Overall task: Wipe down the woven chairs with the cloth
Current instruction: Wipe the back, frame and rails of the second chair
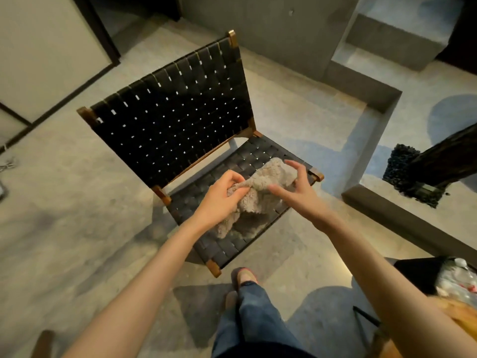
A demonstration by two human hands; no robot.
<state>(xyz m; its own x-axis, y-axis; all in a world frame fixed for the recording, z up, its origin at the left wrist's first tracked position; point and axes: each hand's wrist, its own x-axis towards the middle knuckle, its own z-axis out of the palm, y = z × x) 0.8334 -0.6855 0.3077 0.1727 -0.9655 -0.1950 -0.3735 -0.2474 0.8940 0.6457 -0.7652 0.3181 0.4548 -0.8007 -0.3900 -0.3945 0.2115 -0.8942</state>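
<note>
A low chair (170, 117) with black woven straps and a brown wood frame stands on the concrete floor in front of me. A fluffy beige cloth (260, 202) hangs bunched over its seat. My left hand (219, 200) grips the cloth's left part, fingers curled into the fabric. My right hand (296, 187) holds the cloth's right part between thumb and spread fingers. Both hands hover just above the woven seat.
My foot (245, 275) and jeans leg stand just in front of the chair. Low grey concrete ledges (382, 202) run at the right. A dark textured object (402, 166) sits beyond them. A black bin with a clear bag (454, 280) is at lower right.
</note>
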